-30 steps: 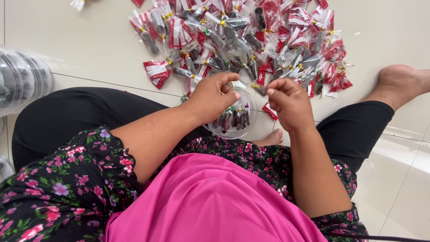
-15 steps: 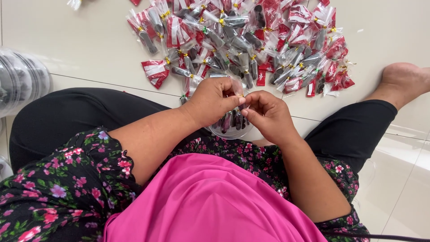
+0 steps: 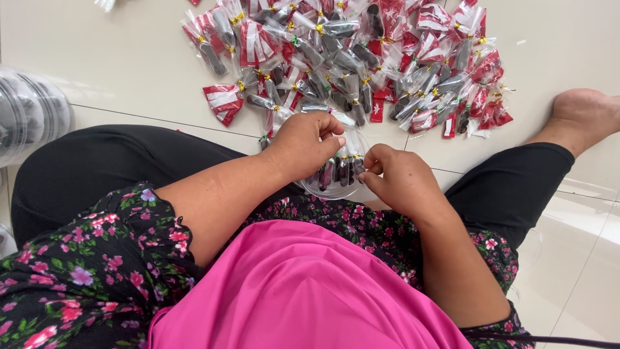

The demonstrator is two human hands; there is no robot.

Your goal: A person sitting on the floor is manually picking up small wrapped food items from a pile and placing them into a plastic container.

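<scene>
Clear round tub [image 3: 336,187] w/ dark wrapped sweets [image 3: 339,169]

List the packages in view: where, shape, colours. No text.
Pile of small packets: on the floor ahead of the knees; clear wrappers with red-and-white parts, dark pieces inside, gold ties.
Clear round container: in the lap between left hand and right hand; dark packets inside.
Stacked clear lids: far left; round.

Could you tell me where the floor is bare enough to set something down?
Bare tile lies left of the packet pile, toward the stacked clear lids, and right of it above the foot. It is crowded around the clear container between both hands.
</scene>
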